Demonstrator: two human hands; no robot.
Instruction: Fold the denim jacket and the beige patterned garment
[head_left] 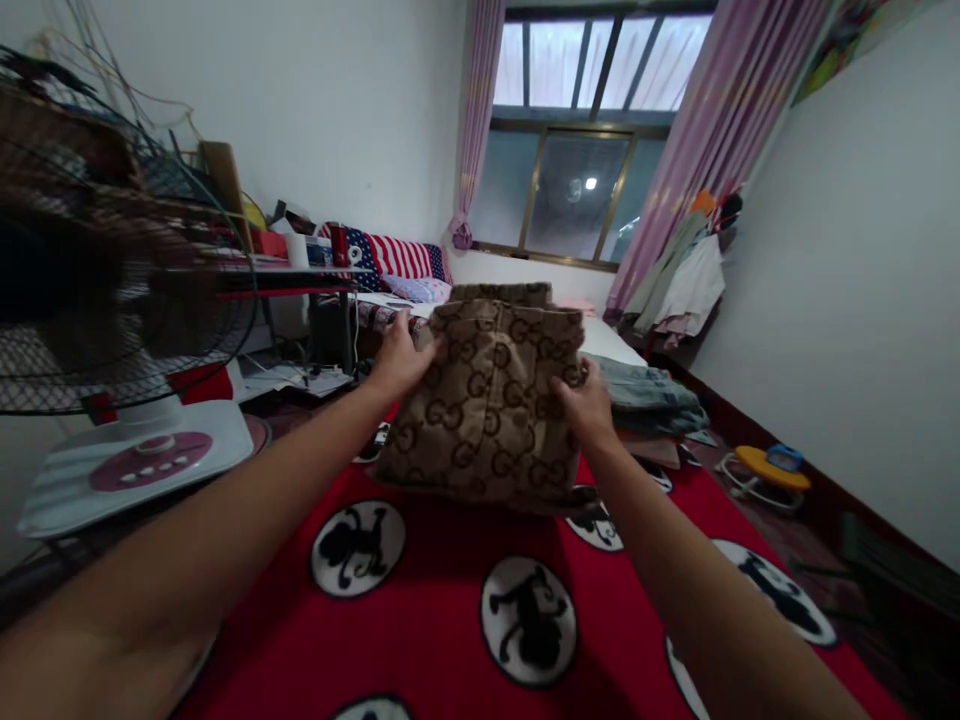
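Observation:
A tan garment [491,400] printed with dark brown interlocking letters is held up above a red blanket [442,640] with round black-and-white cartoon patches. My left hand [399,362] grips the garment's upper left edge, fingers curled round the cloth. My right hand [583,398] clutches its right edge, thumb on the front. The garment looks folded over at the top, and its lower edge hangs near the blanket.
A standing fan [112,300] is close on the left. Folded jeans and other clothes [651,398] are stacked right of the garment. Pillows [405,262] lie at the bed's far end below a window with pink curtains. A yellow toy [769,468] sits on the floor at the right.

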